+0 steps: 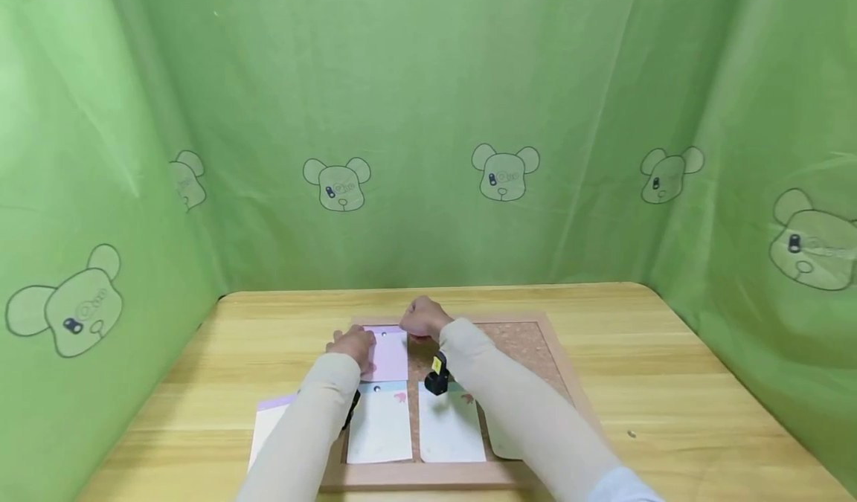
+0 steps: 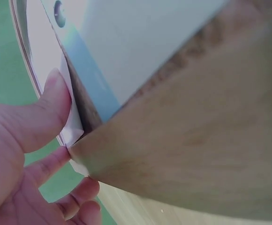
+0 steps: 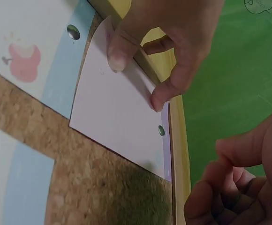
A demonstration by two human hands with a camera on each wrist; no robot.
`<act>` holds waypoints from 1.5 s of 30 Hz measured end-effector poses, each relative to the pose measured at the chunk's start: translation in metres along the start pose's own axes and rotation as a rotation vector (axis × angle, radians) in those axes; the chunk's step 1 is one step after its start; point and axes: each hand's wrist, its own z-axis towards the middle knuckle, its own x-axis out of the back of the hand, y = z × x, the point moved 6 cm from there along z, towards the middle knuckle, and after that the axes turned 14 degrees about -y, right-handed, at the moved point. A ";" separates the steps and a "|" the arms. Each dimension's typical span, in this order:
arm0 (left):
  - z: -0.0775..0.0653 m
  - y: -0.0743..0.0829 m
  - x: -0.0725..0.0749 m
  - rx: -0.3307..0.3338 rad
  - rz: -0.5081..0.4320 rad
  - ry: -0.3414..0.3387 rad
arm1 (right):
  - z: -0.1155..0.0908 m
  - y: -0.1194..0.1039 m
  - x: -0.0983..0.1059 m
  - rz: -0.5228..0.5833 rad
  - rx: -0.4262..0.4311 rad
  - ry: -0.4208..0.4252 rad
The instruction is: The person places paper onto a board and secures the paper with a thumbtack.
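Note:
My left hand [image 1: 352, 347] rests on the left part of a pale pink sheet with a purple top strip [image 1: 390, 361], at the upper left of a framed cork board [image 1: 525, 342]. Its thumb presses the sheet, whose corner curls up in the right wrist view. A silver pin [image 3: 162, 130] sits in the purple strip. Close to the sheet's upper right corner is my right hand [image 1: 425, 317], fingers curled and the thumb meeting the index finger. Nothing shows between these fingertips.
Blue-topped sheets [image 1: 379, 431] lie in a row on the lower board, one partly behind my right sleeve. Left of the board lies another purple-topped sheet [image 1: 269, 424]. A small object [image 1: 631, 433] is on the wooden table [image 1: 669, 390]. Green curtains [image 1: 428, 115] surround it.

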 end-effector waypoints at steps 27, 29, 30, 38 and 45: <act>0.004 -0.006 -0.006 -0.021 -0.063 -0.015 | -0.055 0.034 0.036 0.029 0.004 0.075; 0.004 -0.007 -0.006 -0.026 -0.056 -0.010 | -0.057 0.037 0.038 0.041 0.007 0.082; 0.005 -0.007 -0.006 -0.029 -0.047 -0.005 | -0.059 0.039 0.039 0.043 0.010 0.090; 0.006 -0.009 -0.008 -0.032 -0.051 0.024 | -0.072 0.060 0.051 0.017 -0.041 0.116; 0.002 -0.003 -0.006 0.011 0.038 0.045 | -0.086 0.079 0.063 0.015 -0.082 0.134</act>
